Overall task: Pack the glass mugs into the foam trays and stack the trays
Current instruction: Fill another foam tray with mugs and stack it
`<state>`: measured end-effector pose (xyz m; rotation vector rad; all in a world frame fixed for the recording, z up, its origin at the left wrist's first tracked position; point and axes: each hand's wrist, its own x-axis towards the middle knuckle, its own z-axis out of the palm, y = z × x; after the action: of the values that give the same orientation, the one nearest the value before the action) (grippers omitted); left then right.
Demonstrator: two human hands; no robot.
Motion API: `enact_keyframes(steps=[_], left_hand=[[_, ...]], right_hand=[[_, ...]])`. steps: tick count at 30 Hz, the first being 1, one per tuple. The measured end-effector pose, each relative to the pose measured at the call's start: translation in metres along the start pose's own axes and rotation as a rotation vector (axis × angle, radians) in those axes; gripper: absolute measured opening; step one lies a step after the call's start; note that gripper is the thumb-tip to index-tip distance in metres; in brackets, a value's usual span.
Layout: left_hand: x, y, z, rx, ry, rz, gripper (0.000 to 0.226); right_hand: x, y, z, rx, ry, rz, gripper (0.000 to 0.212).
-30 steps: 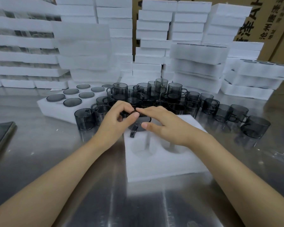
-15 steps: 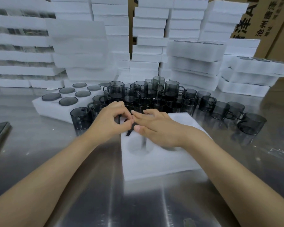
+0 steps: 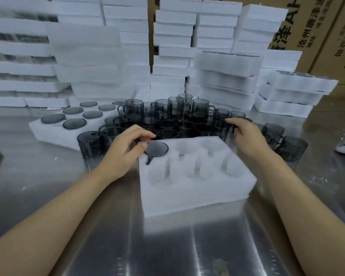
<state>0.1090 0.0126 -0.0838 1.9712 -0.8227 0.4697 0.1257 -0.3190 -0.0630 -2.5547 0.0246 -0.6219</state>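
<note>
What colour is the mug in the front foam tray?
The mug in the foam tray is smoky dark grey, seen best in the head view.

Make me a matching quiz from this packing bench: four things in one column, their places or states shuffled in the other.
1 left hand
2 right hand
3 near foam tray
4 far-left foam tray

a visible pockets all filled
b curled over a loose mug
c holds one seated mug
d beside the seated mug's rim

Pairs: 1-d, 2-b, 3-c, 4-a
</note>
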Motion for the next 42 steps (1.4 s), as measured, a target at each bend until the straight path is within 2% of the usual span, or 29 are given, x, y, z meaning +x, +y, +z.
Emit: enact_keyframes(steps=[5, 10, 17, 19, 21, 23, 25, 28, 31, 34, 36, 38, 42], left_hand=[[0.000, 0.000, -0.001, -0.017, -0.004, -0.010, 0.025], [-0.001, 0.000, -0.001, -0.019, -0.005, -0.025, 0.026], [-0.001, -0.001, -0.001, -0.006, -0.018, -0.042, 0.027], [-0.001, -0.001, -0.001, -0.009, -0.023, -0.050, 0.027], [-0.001, -0.001, 0.000, -0.012, -0.027, -0.057, 0.027], [-0.001, -0.001, 0.000, -0.008, -0.033, -0.061, 0.028], [0.000, 0.000, 0.001, -0.009, -0.039, -0.061, 0.029], [0.000, 0.000, 0.001, -0.010, -0.044, -0.071, 0.029], [0.000, -0.001, 0.000, -0.007, -0.047, -0.079, 0.029], [0.000, 0.000, 0.001, -0.004, -0.051, -0.078, 0.029], [0.000, 0.000, 0.000, -0.003, -0.051, -0.078, 0.029], [0.000, 0.000, 0.000, -0.003, -0.052, -0.077, 0.029], [0.000, -0.001, 0.001, -0.011, -0.055, -0.084, 0.029]], right_hand=[[0.003, 0.010, 0.009, -0.052, -0.043, 0.022, 0.049], [0.004, 0.013, 0.017, -0.105, -0.079, 0.004, 0.042], [0.004, 0.015, 0.016, -0.056, 0.018, 0.095, 0.027], [0.005, 0.013, 0.011, -0.022, 0.143, 0.093, 0.028], [0.005, 0.001, 0.003, 0.198, 0.309, 0.083, 0.027], [0.005, -0.021, -0.007, 0.644, 0.364, 0.068, 0.022], [0.003, -0.043, -0.013, 1.024, 0.258, 0.012, 0.014], [-0.006, -0.067, -0.009, 1.286, -0.001, -0.075, 0.007], [-0.014, -0.079, -0.002, 1.271, -0.150, -0.078, 0.018], [-0.017, -0.083, -0.004, 1.313, -0.275, -0.021, 0.015], [-0.018, -0.083, -0.006, 1.289, -0.295, -0.008, 0.016], [-0.018, -0.082, -0.007, 1.151, -0.274, -0.046, 0.016], [-0.023, -0.082, -0.007, 0.855, -0.293, -0.261, 0.017]])
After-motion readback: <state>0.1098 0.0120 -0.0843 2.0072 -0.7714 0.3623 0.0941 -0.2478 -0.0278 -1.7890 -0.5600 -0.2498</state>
